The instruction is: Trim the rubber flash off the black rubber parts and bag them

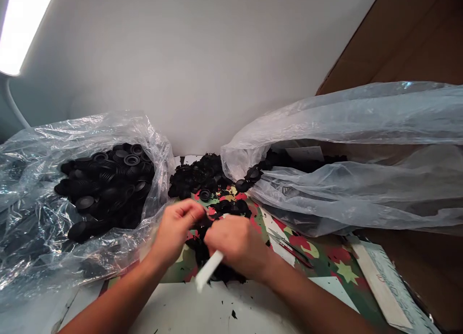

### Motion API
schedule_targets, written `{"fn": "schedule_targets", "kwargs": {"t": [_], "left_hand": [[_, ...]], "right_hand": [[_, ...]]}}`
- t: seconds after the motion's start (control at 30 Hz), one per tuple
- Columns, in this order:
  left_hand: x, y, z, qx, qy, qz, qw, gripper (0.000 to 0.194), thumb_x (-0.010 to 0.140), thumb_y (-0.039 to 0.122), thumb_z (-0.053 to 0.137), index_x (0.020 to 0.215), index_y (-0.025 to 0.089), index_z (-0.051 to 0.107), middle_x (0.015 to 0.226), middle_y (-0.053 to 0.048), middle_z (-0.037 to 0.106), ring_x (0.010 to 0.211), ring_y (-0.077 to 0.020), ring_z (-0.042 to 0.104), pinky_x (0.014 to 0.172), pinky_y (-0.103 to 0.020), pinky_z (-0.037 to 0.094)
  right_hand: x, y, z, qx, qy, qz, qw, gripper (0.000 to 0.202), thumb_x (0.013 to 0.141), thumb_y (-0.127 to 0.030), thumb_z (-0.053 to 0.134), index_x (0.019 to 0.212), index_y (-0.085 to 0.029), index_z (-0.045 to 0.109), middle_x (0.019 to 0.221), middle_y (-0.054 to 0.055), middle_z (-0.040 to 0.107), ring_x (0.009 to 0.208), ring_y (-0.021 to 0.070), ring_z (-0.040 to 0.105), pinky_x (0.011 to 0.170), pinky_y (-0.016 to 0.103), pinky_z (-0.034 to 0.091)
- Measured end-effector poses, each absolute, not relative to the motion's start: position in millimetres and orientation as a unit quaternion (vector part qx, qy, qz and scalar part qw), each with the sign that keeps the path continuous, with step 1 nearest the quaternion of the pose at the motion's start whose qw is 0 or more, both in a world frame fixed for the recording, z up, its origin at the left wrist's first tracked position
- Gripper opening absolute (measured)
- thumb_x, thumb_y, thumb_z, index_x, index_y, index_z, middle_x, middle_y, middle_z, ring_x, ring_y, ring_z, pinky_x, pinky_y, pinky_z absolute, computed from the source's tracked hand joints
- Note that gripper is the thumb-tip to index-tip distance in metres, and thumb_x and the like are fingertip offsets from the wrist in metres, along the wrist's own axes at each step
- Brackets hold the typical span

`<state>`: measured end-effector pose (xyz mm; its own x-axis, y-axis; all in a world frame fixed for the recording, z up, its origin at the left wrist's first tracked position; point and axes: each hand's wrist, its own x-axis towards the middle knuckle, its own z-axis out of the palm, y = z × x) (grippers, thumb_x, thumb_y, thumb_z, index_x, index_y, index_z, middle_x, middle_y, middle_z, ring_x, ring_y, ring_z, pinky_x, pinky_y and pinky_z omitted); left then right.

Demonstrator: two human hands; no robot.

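**White stick [210, 271] clamped in the right hand [233, 240], over black scraps [231, 208]**

The stick juts from the right fist, slanting down toward the white board [202, 307]; its lower end is blurred. The left hand [178, 230] is just beside, thumb and forefinger together; what lies between them cannot be made out against the dark bits.

Under the hands spreads a cloth [336, 254] patterned in green, red and yellow with stars. The board lies nearest the wearer, flecked with black crumbs. A metal tool [292, 251] rests right of the right hand. Beyond the hands is a black pile [197, 174], then a plain grey wall [202, 73]. A lit lamp [23, 27] stands upper left, brown cardboard [408, 39] upper right.

A pale strip [381, 285] bears red marks, and a card [306, 153] sits in the right bag [325, 203]; neither can be read.

The left bag [119, 124], full of black caps [108, 184], and the right bag hem in both sides. Room opens between the forearms over the board, and above the piles.
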<state>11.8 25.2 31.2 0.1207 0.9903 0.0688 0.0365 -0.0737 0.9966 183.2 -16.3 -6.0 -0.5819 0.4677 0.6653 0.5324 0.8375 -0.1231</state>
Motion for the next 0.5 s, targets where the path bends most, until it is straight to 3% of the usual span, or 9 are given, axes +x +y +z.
{"fn": "schedule_targets", "kwargs": {"t": [0.1,0.17,0.27,0.3,0.4,0.5], "left_hand": [[5.1,38.2,31.6,0.429,0.427,0.601,0.522,0.041,0.058,0.053,0.09,0.07,0.017,0.074,0.068,-0.003,0.074,0.066,-0.0165,0.066,0.066,-0.026,0.052],[2.2,39.6,32.4,0.414,0.4,0.595,0.561,0.049,0.055,0.054,0.092,0.083,0.018,0.077,0.082,-0.006,0.078,0.075,-0.0181,0.069,0.072,-0.027,0.055],[3.0,32.3,31.0,0.451,0.371,0.536,0.61,0.049,0.057,0.048,0.094,0.094,0.02,0.077,0.095,-0.008,0.08,0.087,-0.0208,0.071,0.078,-0.028,0.056],[4.0,29.3,30.2,0.47,0.363,0.52,0.614,0.047,0.058,0.044,0.094,0.094,0.02,0.077,0.098,-0.008,0.08,0.091,-0.0214,0.07,0.08,-0.028,0.056],[6.7,23.5,28.7,0.521,0.359,0.498,0.593,0.037,0.064,0.034,0.092,0.095,0.021,0.078,0.103,-0.007,0.078,0.094,-0.0207,0.069,0.081,-0.026,0.055],[8.6,21.0,28.9,0.555,0.38,0.484,0.559,0.034,0.065,0.027,0.091,0.097,0.021,0.079,0.098,-0.005,0.077,0.086,-0.0183,0.067,0.074,-0.025,0.054]], "right_hand": [[173.6,-22.6,-14.8,-0.248,-0.916,-0.057,0.31,0.037,0.101,-0.014,0.039,0.07,-0.02,0.058,0.057,-0.002,0.053,0.051,0.0131,0.044,0.052,0.03,0.026],[175.0,-19.7,-18.9,-0.324,-0.903,-0.035,0.281,0.032,0.1,-0.023,0.05,0.07,-0.02,0.061,0.058,-0.002,0.055,0.052,0.0125,0.048,0.052,0.03,0.027],[186.3,-10.4,-18.4,-0.423,-0.869,0.04,0.255,0.019,0.095,-0.026,0.064,0.078,-0.02,0.07,0.079,0.001,0.065,0.06,0.0118,0.057,0.054,0.026,0.033],[190.7,-7.9,-16.6,-0.441,-0.855,0.077,0.261,0.008,0.092,-0.022,0.067,0.087,-0.022,0.073,0.09,0.001,0.067,0.063,0.0117,0.059,0.054,0.025,0.036],[199.5,-4.0,-9.2,-0.453,-0.812,0.189,0.317,0.03,0.087,-0.008,0.064,0.11,-0.026,0.072,0.107,0.003,0.065,0.076,0.0137,0.065,0.062,0.024,0.045],[200.9,-3.9,-2.4,-0.435,-0.76,0.263,0.405,0.02,0.094,-0.014,0.055,0.093,-0.022,0.073,0.092,0.004,0.066,0.082,0.0174,0.065,0.071,0.027,0.049]]}}
